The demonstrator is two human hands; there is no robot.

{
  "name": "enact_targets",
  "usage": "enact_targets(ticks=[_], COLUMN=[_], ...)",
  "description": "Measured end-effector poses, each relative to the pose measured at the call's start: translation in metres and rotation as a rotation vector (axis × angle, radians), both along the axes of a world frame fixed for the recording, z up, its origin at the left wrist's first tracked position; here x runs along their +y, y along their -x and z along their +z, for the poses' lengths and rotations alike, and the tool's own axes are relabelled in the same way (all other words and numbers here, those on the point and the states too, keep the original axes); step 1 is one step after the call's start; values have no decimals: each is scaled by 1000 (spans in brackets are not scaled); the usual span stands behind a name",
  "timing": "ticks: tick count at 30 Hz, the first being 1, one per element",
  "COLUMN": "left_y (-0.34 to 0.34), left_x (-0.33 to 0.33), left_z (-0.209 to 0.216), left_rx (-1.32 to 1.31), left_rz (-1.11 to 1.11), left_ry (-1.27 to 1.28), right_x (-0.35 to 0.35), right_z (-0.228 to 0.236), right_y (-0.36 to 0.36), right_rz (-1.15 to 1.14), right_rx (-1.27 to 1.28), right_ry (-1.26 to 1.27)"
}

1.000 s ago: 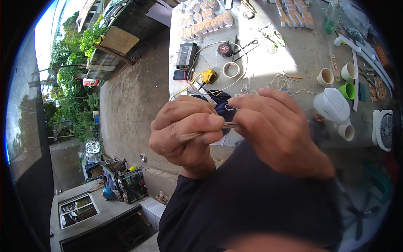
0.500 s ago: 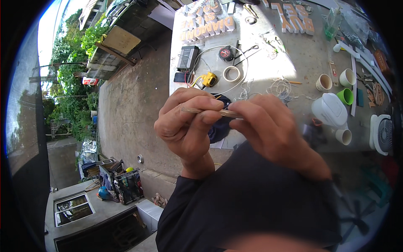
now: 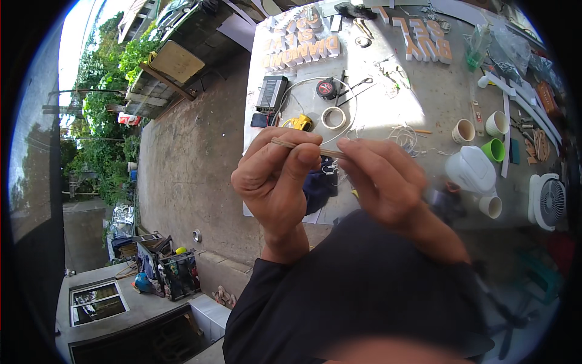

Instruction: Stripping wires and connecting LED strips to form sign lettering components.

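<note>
My left hand [image 3: 271,182] is closed, pinching a thin copper-brown wire [image 3: 331,153] between thumb and fingertips. One end of the wire pokes out beyond the left fingers. At its other side, my right hand [image 3: 388,185] grips the same wire between thumb and fingers, which cover the rest of it. Both hands are raised close together over the near edge of the worktable [image 3: 388,127]. Behind and below them lies a dark blue cloth item [image 3: 320,193], partly hidden by the fingers.
On the table are a black power supply [image 3: 272,93], a tape measure [image 3: 327,88], a tape roll [image 3: 334,117], a yellow tool [image 3: 300,122] and cut-out letters [image 3: 303,48]. To the right stand cups [image 3: 463,131], a white jug [image 3: 470,170] and a fan [image 3: 547,202].
Both hands have risen slightly with the wire, and the right fingers have spread a little from the left ones. The view has shifted slightly.
</note>
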State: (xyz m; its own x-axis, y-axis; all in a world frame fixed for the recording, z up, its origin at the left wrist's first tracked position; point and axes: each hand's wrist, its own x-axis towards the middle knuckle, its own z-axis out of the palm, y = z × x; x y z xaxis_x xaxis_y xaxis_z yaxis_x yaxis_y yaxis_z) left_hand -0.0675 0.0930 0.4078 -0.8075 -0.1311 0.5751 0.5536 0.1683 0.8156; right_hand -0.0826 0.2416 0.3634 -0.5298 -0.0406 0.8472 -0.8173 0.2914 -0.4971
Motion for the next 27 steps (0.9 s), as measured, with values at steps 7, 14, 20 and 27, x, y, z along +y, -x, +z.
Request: enact_targets(ticks=[7, 14, 20, 27], left_y=[-2, -3, -2, -1], left_x=[-1, 4, 6, 3], left_z=[0, 2, 4, 5], left_rx=[-21, -60, -51, -21], left_rz=[-18, 13, -2, 8], left_ry=[-1, -121, -128, -90], right_x=[8, 10, 11, 12], right_z=[7, 12, 13, 5], right_y=[4, 3, 5, 4], right_rz=[509, 619, 494, 508], right_rx=[-510, -708, -486, -517], right_ry=[286, 305, 146, 224])
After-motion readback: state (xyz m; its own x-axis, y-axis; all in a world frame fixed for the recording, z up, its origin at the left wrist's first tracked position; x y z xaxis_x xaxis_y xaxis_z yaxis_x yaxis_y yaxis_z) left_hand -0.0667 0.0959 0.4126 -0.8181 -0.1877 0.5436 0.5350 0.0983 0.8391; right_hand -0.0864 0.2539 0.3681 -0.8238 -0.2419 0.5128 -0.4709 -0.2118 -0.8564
